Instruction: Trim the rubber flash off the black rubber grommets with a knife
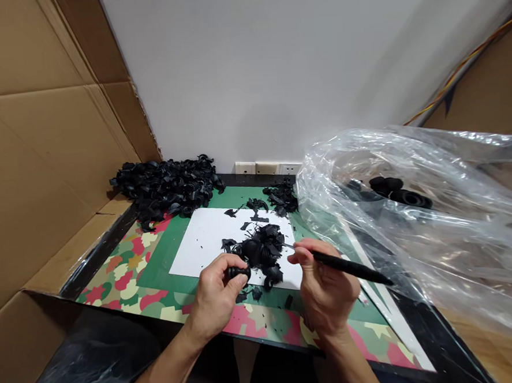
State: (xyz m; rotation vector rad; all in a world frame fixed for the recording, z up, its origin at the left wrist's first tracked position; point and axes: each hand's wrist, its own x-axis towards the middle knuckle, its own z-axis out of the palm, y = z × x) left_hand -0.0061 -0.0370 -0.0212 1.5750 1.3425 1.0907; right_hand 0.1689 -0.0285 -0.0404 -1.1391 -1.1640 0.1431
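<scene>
My left hand is closed around a small round black rubber part, pinched between thumb and fingers above the white sheet. My right hand grips a slim black-handled knife like a pen, its metal tip pointing left toward a heap of black trimmings in the sheet's middle. The two hands are close together, a little apart.
A large pile of black scrap lies at the back left, a smaller one at the back centre. A green cutting mat covers a camouflage-patterned board. A clear plastic bag with black round parts stands at right. Cardboard walls rise at left.
</scene>
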